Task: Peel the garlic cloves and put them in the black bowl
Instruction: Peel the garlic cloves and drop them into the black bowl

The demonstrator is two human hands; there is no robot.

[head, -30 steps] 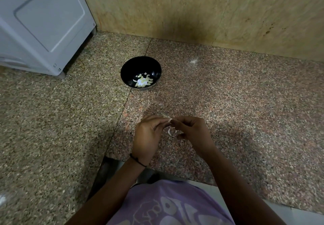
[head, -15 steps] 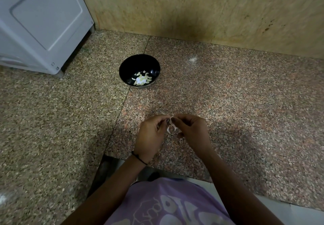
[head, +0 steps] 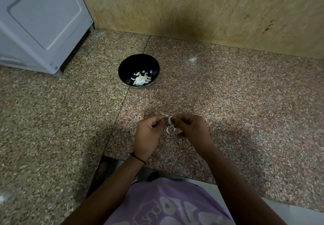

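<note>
- The garlic clove (head: 169,119) is a small pale piece, pinched between the fingertips of both hands. It is held above the counter, well on the near side of the black bowl (head: 138,63) and slightly to its right.
- Thin, whitish, curled strips of peel (head: 170,129) hang loose below the clove.
- The left hand (head: 149,135) has its fingers curled inward, thumb and forefinger tips pressed to the clove's left side.
- The right hand (head: 192,130) is likewise curled, its thumb and forefinger nipping the clove from the right. The two hands' fingertips nearly touch.
- The black bowl stands upright on the speckled granite counter (head: 236,93). A small heap of peeled cloves (head: 141,80), pale yellow-white, lies on its bottom.
- A white appliance (head: 40,23) stands to the left of the bowl and further back.
- A dark band (head: 138,158) circles the left wrist, on the near side of the bowl.
</note>
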